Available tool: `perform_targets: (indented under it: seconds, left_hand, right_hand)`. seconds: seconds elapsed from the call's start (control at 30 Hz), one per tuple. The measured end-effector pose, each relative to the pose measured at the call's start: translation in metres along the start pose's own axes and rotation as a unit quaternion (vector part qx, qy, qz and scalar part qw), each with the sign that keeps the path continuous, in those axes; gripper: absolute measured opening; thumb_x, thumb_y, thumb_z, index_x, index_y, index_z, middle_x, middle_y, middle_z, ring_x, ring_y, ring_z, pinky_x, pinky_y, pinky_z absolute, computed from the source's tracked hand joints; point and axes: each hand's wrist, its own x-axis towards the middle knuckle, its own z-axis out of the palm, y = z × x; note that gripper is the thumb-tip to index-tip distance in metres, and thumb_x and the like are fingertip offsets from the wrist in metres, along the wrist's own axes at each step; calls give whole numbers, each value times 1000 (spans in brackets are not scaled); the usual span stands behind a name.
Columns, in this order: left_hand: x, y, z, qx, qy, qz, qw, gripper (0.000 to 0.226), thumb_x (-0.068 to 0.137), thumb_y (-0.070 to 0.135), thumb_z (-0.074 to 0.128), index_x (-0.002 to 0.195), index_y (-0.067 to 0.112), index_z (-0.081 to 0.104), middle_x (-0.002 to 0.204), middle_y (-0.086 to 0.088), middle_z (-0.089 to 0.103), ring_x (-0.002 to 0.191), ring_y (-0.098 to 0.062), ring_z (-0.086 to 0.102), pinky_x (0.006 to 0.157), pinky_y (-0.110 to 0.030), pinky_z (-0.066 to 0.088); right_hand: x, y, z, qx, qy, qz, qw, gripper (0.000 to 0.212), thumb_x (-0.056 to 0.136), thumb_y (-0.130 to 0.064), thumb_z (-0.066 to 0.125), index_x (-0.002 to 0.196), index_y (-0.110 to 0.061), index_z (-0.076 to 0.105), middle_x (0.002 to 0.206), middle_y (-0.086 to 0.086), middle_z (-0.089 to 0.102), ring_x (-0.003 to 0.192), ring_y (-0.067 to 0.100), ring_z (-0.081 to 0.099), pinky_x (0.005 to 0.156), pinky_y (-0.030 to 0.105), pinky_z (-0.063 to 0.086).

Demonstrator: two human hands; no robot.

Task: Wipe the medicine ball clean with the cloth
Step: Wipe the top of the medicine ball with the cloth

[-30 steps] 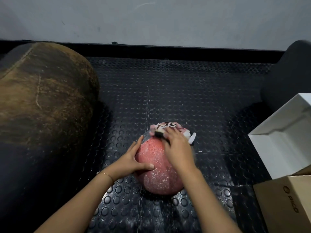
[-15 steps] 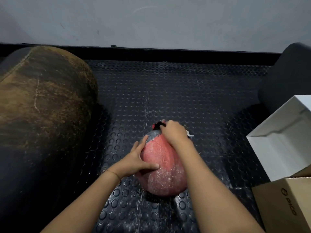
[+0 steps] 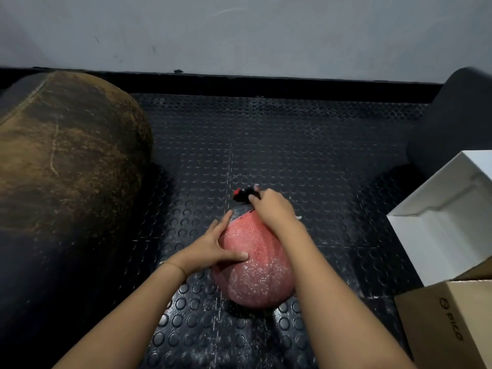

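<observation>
ball (image 3: 255, 265) on studded floor mat (image 3: 292, 145) | left hand (image 3: 213, 249) flat, fingers spread on its left side | right hand (image 3: 274, 209) curled round cloth (image 3: 243, 195) at ball's far end

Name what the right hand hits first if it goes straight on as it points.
The right hand, gripping the cloth, points beyond the far end of the medicine ball: probably the studded mat first, then the black skirting; depth is unclear.
</observation>
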Motion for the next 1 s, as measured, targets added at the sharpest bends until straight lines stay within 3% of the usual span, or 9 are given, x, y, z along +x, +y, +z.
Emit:
perform_targets:
  seconds: [0.13,0.23,0.37,0.47,0.63,0.73,0.8,0.93,1.0]
  left_hand:
    - [7,10,-7,-13,-20,1,1000,125,44,62,82,144,51,6,153,4,22,136,-19,34,108,-34,38]
    - [10,15,-13,-22,-36,-10,999,126,44,62,80,146,45,8,145,10,29,131,-16,38,103,-31,42]
    - [12,34,-22,94,16,-9,995,96,71,50,74,147,40,15,157,-1,5,144,-23,18,116,-35,24]
    - [5,47,1,152,52,7,987,101,74,52,70,149,35,4,158,-3,-12,146,-28,1,119,-41,12]
    - [14,42,-6,116,89,-54,988,138,38,73,74,146,42,-5,158,-5,-12,146,-32,-1,118,-50,12]
    - [10,27,-35,117,9,-9,993,143,23,80,72,140,53,-3,158,3,-11,146,-18,0,120,-40,10]
    - [2,18,-43,160,-41,18,986,130,29,75,76,131,62,-4,157,5,-12,146,-15,-2,120,-37,8]
    - [-5,21,-62,234,-32,-9,972,119,60,48,82,141,52,-4,156,-4,-6,145,-25,11,118,-34,15]
    - [-12,18,-59,184,-1,-9,983,126,52,59,81,147,39,1,156,-5,9,140,-20,24,116,-28,21]
  right_hand:
    - [-84,37,28,111,183,-39,976,35,95,-29,44,130,-30,46,142,-17,35,135,12,29,113,40,27]
    - [-142,54,61,231,246,-18,941,45,93,-31,46,133,-45,29,141,-36,14,138,1,8,105,30,22]
    - [-69,84,38,376,195,150,893,39,95,-33,44,122,-8,58,116,10,63,104,26,57,79,29,45]
    - [-22,93,16,403,134,210,880,43,95,-30,43,113,6,57,106,22,63,97,34,59,71,30,39]
    - [-83,58,75,359,215,76,905,42,93,-36,45,134,-26,46,131,-2,53,119,16,51,83,25,48]
    - [-119,55,89,306,220,-20,926,47,93,-30,48,134,-47,32,141,-31,28,133,-11,14,101,6,29]
    - [-100,58,77,331,199,0,922,40,93,-32,45,133,-40,43,138,-22,41,132,0,30,104,21,35]
    - [-28,46,37,331,102,109,932,34,96,-33,41,103,-8,62,79,7,61,81,25,58,61,29,39]
    - [-22,46,47,324,115,119,931,43,96,-37,39,112,-3,59,91,12,66,88,28,61,69,32,44]
